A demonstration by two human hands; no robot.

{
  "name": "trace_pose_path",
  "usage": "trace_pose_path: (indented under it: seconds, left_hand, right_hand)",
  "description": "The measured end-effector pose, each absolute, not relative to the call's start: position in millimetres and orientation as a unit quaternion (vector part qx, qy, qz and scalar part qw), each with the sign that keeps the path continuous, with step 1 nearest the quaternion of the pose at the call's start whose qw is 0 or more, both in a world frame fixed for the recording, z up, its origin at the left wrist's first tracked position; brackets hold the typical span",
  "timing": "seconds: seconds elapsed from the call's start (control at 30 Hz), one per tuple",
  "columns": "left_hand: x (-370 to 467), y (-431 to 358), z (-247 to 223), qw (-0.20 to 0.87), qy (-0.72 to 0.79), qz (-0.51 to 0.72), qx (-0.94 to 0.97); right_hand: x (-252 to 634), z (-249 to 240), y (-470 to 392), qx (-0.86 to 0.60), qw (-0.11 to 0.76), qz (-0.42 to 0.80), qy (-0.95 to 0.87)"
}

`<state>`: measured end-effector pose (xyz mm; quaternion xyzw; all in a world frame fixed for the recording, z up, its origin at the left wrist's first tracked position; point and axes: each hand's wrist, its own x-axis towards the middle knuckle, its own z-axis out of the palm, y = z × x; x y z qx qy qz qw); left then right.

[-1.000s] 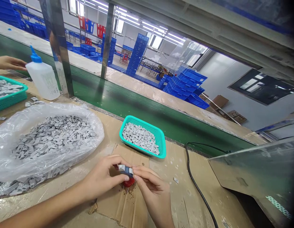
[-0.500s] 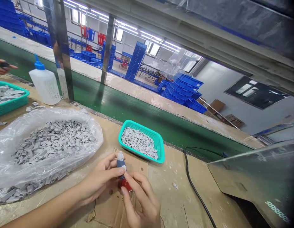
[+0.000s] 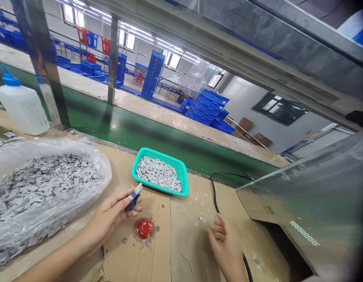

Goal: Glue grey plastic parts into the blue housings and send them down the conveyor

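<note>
My left hand (image 3: 118, 205) is closed on a small dark blue piece with a pale whitish tip (image 3: 133, 197), held between thumb and fingers with the tip pointing up and right. Just below it on the cardboard sits a round red cap-like thing (image 3: 144, 228), with wet-looking spots around it. Apart from it, at the right, my right hand (image 3: 224, 243) hovers with loosely bent fingers, slightly blurred, and nothing visible in them. Close to its fingertips lies one small grey part (image 3: 202, 219). Beyond both hands stands a green basket (image 3: 185, 184) of small grey parts.
At left, a large clear plastic bag (image 3: 103, 164) lies open, full of grey parts. Behind it stands a white bottle with a blue nozzle (image 3: 24, 109). A black cable (image 3: 214, 196) runs beside my right hand, near a metal panel (image 3: 310, 203). A green conveyor (image 3: 123, 129) crosses behind.
My right hand has let go of the dark blue piece and moved off to the right. The left hand keeps the piece, now tilted, and the red thing is uncovered. The view has shifted right.
</note>
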<state>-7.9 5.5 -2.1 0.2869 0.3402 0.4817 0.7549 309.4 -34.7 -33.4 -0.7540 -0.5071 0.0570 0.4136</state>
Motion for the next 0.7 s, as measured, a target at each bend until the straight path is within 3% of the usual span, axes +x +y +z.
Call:
trace_pose_path:
  seconds: [0.2,0.43,0.7]
  left_hand:
    - [-9,6,-5,0.768,0.322,0.474,0.285]
    - [-12,5,-2,0.769,0.307,0.462,0.318]
    - [-13,8,1,0.775,0.323,0.437,0.322]
  right_hand:
    - [304,-45,-27,-0.781,0.339,0.033,-0.524]
    - [299,-43,-11,-0.789,0.348,0.029,-0.505]
    - [305,-44,5,-0.76,0.405,0.124,-0.493]
